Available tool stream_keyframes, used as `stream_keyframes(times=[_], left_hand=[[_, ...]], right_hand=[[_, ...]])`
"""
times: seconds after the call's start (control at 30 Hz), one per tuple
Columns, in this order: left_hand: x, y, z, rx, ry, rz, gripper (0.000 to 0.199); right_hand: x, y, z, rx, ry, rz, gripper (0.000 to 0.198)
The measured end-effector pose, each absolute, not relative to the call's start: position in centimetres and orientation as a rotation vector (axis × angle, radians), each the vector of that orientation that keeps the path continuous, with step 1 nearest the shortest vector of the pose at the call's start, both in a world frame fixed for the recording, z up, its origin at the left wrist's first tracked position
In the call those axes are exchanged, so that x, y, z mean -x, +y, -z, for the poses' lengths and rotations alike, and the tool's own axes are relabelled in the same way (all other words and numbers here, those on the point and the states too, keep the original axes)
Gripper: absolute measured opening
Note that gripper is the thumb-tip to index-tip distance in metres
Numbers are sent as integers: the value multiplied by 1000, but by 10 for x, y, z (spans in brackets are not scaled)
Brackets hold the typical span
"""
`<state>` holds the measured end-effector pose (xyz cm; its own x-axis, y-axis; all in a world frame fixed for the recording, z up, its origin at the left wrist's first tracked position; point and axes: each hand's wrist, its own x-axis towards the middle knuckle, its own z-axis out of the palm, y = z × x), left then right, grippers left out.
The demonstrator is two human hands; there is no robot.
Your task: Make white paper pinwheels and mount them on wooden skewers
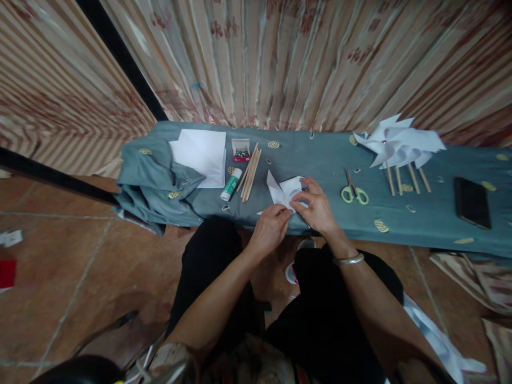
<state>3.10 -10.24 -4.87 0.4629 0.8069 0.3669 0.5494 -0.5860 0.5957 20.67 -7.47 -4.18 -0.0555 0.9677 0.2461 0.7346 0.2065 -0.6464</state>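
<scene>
A white paper pinwheel (283, 191) with folded blades lies at the near edge of the cloth-covered table. My left hand (270, 228) pinches its near edge with fingers closed. From the right, my right hand (315, 207) grips the paper too, its thumb and fingertips close to the middle. Both hands nearly meet there, and they hide part of the near blades. Left of the paper lie several wooden sticks (250, 175), a glue stick (231, 184) and a small open box of metal pins (240, 150). Scissors (352, 188) with pale green handles rest right of my right hand.
White paper sheets (204, 154) are stacked at the left on the grey-green cloth (320, 154). Several finished pinwheels (400, 140) on sticks lie overlapping at the back right. A black phone (472, 202) is at the far right. A striped curtain (256, 64) hangs behind the table.
</scene>
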Motion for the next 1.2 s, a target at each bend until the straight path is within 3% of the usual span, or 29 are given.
stream_keyframes(times=[1.2], left_hand=[[-32,-100,47,-2294,1162,-825,26]], right_hand=[[-202,-73,43,1619,-1845,-374,9]])
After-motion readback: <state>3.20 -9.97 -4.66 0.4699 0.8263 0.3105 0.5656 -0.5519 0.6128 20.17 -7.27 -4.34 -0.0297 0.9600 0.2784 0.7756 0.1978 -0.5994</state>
